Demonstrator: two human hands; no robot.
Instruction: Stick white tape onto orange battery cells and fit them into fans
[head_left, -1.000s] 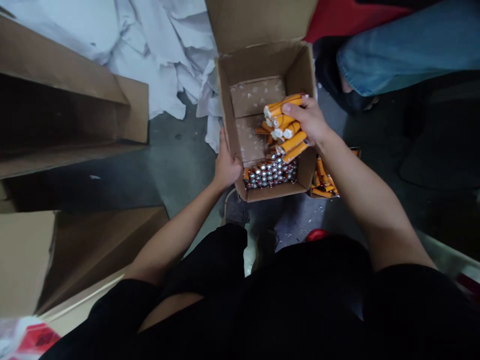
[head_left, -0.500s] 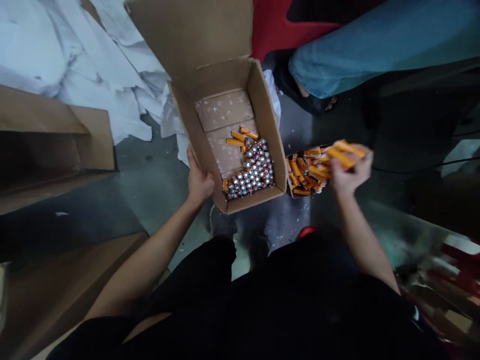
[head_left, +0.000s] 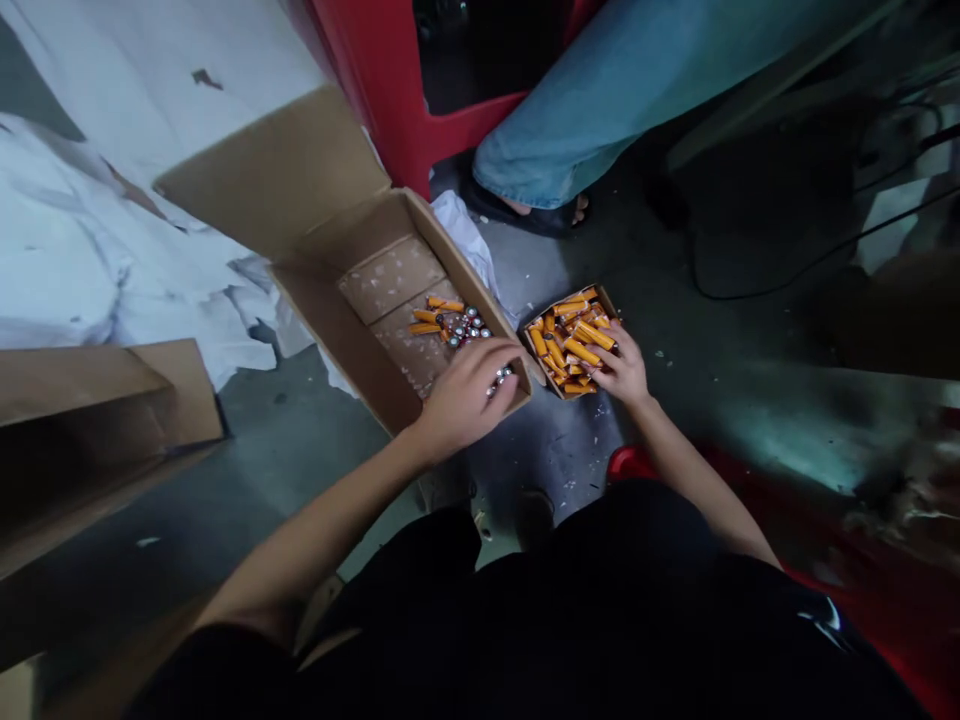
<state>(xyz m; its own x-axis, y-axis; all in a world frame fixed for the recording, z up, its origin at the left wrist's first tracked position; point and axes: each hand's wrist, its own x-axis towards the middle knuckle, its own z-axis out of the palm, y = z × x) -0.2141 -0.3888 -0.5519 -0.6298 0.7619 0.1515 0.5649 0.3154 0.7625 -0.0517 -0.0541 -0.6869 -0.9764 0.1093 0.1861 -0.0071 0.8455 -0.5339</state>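
Note:
A brown cardboard box [head_left: 315, 300] with its flap raised holds batteries [head_left: 471, 325] standing with silver ends up, several orange ones lying loose beside them. Over the near end of this box is my left hand [head_left: 469, 395], palm down, fingers spread across the standing batteries; silver ends show between thumb and fingers. To the right stands a smaller carton [head_left: 531, 322] heaped with orange batteries [head_left: 555, 350]. At its right side my right hand [head_left: 626, 368] has its fingers closed around orange batteries [head_left: 596, 335] on top of the heap.
White sheets [head_left: 150, 220] lie crumpled at the left, near another open cardboard box [head_left: 112, 390]. A red plastic stool [head_left: 382, 90] and a co-worker's leg in jeans [head_left: 570, 120] are beyond the boxes. A black cable [head_left: 780, 285] runs across the floor at the right.
My left hand has gone from the large box's side wall to the batteries inside. My right hand has lowered its orange batteries onto the small carton's heap.

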